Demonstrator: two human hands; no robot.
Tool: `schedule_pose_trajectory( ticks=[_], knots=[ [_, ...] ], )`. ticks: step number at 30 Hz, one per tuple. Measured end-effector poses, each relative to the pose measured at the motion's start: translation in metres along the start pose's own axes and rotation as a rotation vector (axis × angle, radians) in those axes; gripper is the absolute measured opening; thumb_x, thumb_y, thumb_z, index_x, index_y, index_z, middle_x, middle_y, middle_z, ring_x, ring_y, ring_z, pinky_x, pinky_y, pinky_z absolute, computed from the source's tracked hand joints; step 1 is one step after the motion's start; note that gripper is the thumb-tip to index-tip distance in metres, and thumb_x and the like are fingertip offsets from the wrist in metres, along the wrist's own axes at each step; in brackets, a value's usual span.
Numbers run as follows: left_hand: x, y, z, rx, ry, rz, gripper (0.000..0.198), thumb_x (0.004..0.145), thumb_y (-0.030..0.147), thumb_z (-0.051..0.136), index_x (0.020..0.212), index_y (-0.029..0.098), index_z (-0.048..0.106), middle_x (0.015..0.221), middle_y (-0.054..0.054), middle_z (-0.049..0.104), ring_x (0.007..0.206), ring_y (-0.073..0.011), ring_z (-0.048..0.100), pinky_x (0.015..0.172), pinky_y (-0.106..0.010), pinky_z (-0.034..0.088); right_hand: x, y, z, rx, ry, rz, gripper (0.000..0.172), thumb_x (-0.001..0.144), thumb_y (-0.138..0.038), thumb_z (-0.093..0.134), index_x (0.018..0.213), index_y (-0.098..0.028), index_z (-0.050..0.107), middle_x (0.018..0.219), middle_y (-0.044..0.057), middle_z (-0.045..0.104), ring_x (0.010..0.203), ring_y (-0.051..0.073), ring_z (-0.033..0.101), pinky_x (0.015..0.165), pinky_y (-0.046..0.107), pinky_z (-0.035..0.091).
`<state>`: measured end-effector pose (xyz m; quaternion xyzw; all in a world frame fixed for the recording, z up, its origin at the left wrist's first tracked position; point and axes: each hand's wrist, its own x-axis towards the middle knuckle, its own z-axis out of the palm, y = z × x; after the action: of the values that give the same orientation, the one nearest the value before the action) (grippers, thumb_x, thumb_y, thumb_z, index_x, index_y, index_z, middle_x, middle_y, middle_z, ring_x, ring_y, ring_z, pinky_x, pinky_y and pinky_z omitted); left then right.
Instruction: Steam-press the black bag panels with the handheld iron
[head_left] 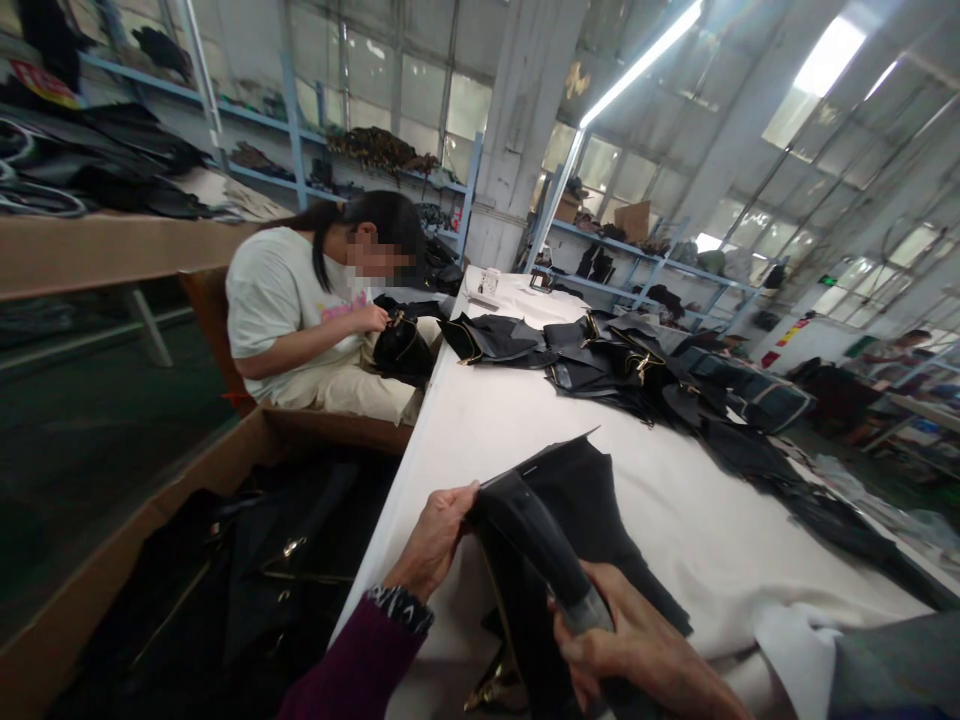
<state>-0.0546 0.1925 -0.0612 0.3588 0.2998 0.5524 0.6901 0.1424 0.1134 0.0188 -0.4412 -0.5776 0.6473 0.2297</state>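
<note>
My left hand (433,541) grips the upper left edge of a black bag piece (581,510) lying at the near edge of the white table (510,420). My right hand (637,650) is closed around a dark strap or handle (540,545) of that same piece, lower down. A gold metal fitting (487,690) hangs from the piece near the bottom of the view. My left sleeve is maroon with a patterned cuff.
A pile of black bag parts (622,370) with gold zips lies across the table's far half. A seated person in a white shirt (300,300) works on a black bag (401,348) at the table's left. A cardboard box (225,470) of black bags stands on the left.
</note>
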Motion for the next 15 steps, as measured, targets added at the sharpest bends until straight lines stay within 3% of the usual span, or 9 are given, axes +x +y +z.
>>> schedule_pose_trajectory(
  ticks=[5,9,12,15],
  knots=[
    [0.001,-0.001,-0.001,-0.046,-0.001,-0.049,0.029,0.08,0.038,0.059,0.064,0.015,0.066,0.06,0.0,0.061,0.059,-0.0122,0.049,0.057,-0.022,0.035,0.008,-0.011,0.001,-0.025,0.019,-0.029,0.024,0.07,-0.025,0.062,0.089,-0.015,0.051,0.055,-0.006,0.054,0.046,0.01,0.051,0.046,0.021,0.04],
    [0.002,-0.002,-0.001,-0.067,0.032,-0.033,0.029,0.079,0.039,0.06,0.062,0.015,0.065,0.059,0.0,0.062,0.06,-0.0137,0.051,0.06,-0.024,0.037,-0.012,-0.009,-0.003,-0.053,0.041,0.008,0.027,0.071,-0.027,0.063,0.092,-0.016,0.051,0.06,-0.005,0.054,0.049,0.011,0.052,0.05,0.024,0.043],
    [0.002,-0.002,-0.001,-0.066,0.044,-0.017,0.029,0.079,0.038,0.061,0.062,0.015,0.065,0.057,0.0,0.06,0.058,-0.0131,0.05,0.061,-0.024,0.037,-0.028,-0.005,-0.005,-0.098,0.109,0.101,0.036,0.07,-0.025,0.065,0.103,-0.018,0.052,0.074,-0.001,0.06,0.057,0.015,0.058,0.053,0.025,0.047],
    [0.002,-0.002,-0.002,-0.06,0.046,-0.006,0.029,0.079,0.038,0.061,0.064,0.014,0.067,0.059,0.0,0.062,0.06,-0.0129,0.05,0.062,-0.024,0.038,-0.03,-0.006,-0.003,-0.108,0.096,0.138,0.041,0.069,-0.021,0.065,0.107,-0.017,0.052,0.077,-0.001,0.061,0.059,0.015,0.059,0.054,0.024,0.047]
  ],
)
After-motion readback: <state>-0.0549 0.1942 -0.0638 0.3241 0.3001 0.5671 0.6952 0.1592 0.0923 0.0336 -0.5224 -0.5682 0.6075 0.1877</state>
